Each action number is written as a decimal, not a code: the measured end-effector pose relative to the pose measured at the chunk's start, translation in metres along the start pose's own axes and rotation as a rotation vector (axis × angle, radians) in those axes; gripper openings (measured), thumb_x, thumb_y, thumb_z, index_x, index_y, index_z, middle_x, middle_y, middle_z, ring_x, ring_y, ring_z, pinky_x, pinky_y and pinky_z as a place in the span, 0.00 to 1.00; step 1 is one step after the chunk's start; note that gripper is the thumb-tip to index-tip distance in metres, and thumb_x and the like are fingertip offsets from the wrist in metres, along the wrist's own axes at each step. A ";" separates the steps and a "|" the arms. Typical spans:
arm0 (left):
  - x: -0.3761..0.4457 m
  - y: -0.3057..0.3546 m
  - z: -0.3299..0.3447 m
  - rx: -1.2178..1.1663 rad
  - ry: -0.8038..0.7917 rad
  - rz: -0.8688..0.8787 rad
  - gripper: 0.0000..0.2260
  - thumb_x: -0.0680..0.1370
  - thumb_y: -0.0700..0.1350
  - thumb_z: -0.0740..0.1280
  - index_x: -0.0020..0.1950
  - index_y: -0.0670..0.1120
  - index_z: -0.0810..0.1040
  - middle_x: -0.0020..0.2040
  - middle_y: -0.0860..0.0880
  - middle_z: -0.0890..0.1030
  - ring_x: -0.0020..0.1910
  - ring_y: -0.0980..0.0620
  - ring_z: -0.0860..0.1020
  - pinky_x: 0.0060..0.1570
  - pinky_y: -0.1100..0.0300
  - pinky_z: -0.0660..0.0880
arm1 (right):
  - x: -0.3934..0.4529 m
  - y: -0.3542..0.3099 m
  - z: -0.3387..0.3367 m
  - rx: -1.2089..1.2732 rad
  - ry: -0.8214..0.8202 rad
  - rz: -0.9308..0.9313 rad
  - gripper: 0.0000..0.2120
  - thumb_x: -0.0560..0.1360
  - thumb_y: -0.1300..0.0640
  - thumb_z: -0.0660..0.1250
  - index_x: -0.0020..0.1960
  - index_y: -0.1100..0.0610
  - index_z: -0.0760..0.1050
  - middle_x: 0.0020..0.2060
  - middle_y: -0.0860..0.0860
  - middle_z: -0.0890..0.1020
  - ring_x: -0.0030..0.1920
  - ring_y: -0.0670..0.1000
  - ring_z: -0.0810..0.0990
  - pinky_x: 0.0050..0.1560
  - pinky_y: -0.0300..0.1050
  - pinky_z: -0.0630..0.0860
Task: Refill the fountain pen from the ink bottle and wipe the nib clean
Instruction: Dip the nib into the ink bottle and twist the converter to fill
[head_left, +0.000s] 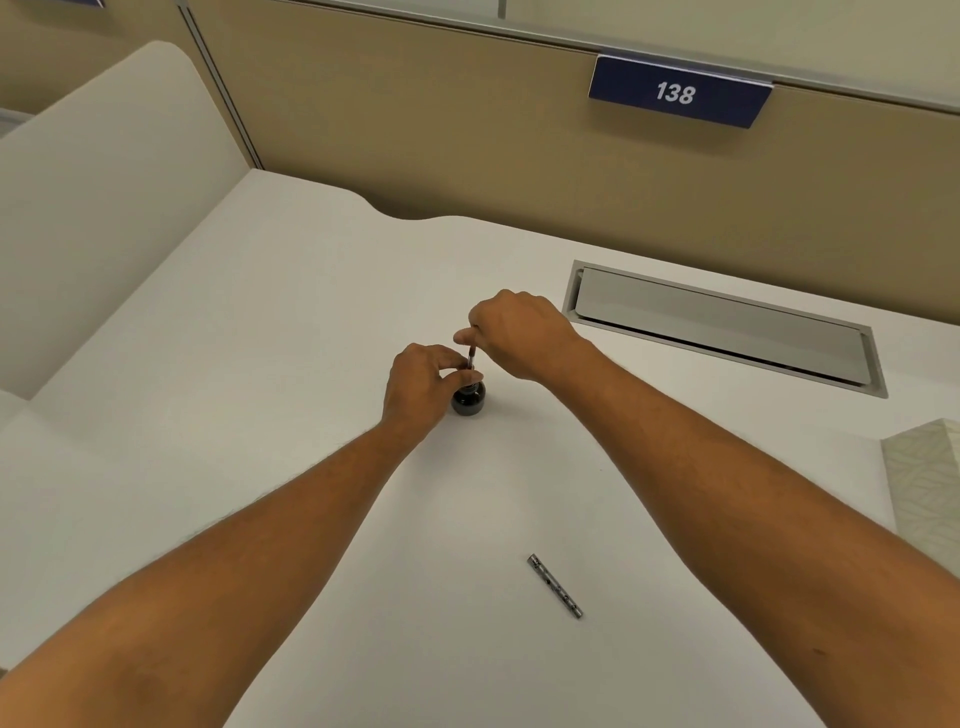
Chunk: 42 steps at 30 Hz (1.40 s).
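Observation:
A small round bottle of dark ink (468, 401) stands on the white desk (260, 415), mid-table. The thin fountain pen section (471, 358) is upright with its lower end down in the bottle's mouth; the nib is hidden. My right hand (519, 332) pinches the pen's top end from above. My left hand (421, 384) sits against the bottle's left side, its fingertips closed on the pen just above the bottle neck. A silver pen barrel (555, 586) lies loose on the desk nearer to me, apart from both hands.
A grey recessed cable hatch (727, 332) is set into the desk at the right. A patterned tissue box (924, 483) shows at the right edge. Tan partition panels (467, 130) with a blue "138" sign (675, 93) rise behind the desk.

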<state>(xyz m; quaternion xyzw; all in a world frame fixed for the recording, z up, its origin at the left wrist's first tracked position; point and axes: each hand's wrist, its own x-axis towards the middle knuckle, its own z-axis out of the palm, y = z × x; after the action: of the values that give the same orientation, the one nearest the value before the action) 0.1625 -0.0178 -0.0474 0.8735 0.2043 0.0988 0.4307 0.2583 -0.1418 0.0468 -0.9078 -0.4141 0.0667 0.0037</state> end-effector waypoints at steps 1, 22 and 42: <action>0.000 0.000 0.000 0.001 0.002 -0.001 0.08 0.75 0.47 0.78 0.50 0.44 0.90 0.52 0.49 0.89 0.47 0.56 0.80 0.42 0.78 0.66 | 0.000 0.002 -0.001 0.039 -0.010 -0.023 0.17 0.84 0.44 0.63 0.52 0.58 0.79 0.46 0.55 0.83 0.45 0.59 0.82 0.42 0.48 0.72; -0.002 0.000 0.001 -0.017 0.003 -0.005 0.07 0.75 0.46 0.78 0.49 0.44 0.90 0.51 0.50 0.89 0.47 0.57 0.81 0.42 0.78 0.66 | 0.004 0.002 0.008 -0.117 0.062 -0.104 0.09 0.85 0.51 0.65 0.55 0.56 0.79 0.49 0.54 0.85 0.44 0.59 0.83 0.41 0.47 0.67; -0.002 0.001 0.000 -0.013 0.009 -0.009 0.07 0.75 0.46 0.78 0.50 0.44 0.90 0.52 0.49 0.89 0.46 0.57 0.78 0.40 0.77 0.66 | 0.007 0.003 0.009 0.020 0.017 -0.062 0.16 0.84 0.45 0.63 0.47 0.56 0.76 0.43 0.53 0.81 0.41 0.57 0.79 0.41 0.47 0.71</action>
<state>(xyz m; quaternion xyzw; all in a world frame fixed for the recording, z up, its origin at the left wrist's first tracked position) 0.1608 -0.0195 -0.0469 0.8694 0.2096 0.1023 0.4357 0.2641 -0.1392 0.0369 -0.8950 -0.4412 0.0628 0.0182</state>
